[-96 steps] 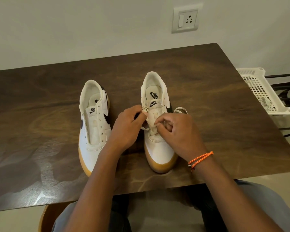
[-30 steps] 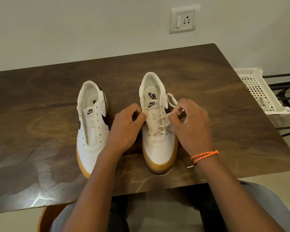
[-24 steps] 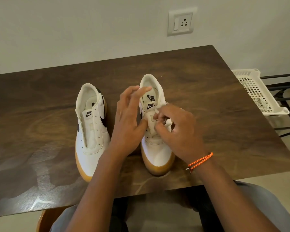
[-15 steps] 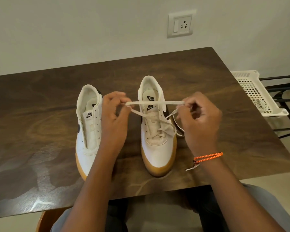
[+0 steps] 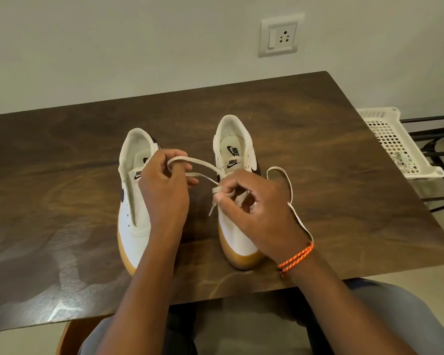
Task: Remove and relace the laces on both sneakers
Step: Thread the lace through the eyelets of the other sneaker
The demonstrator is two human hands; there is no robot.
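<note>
Two white Nike sneakers with gum-coloured soles stand side by side on the surface (image 5: 318, 139), toes toward the person. Taking the right sneaker (image 5: 235, 160) as the landmark: the left sneaker (image 5: 132, 201) sits just to its left, a strip of dark wood between them, and its eyelets carry no lace. One cream flat lace (image 5: 203, 169) is in play, threaded in the right sneaker.

Two hands work it. The left hand (image 5: 164, 190) hovers left of the right sneaker, over the inner side of the left sneaker, fingers curled with a loop of the lace wrapped around and gripped by them. The right hand (image 5: 256, 213) lies over the right sneaker's lacing area, thumb and forefinger pinching a short end of the lace, the other fingers loosely bent. A long slack run of the lace arcs out to the right of the right sneaker and trails down past the right wrist, which wears one orange braided bracelet (image 5: 296, 258).

The surface is a dark brown wood-grain tabletop with a glossy sheen. Beyond the right sneaker rises a plain pale wall bearing one switch-and-socket plate (image 5: 279, 35). Far right of the sneaker, off the surface's edge, one white perforated plastic basket (image 5: 392, 139) rests on a black metal rack (image 5: 436, 139).
</note>
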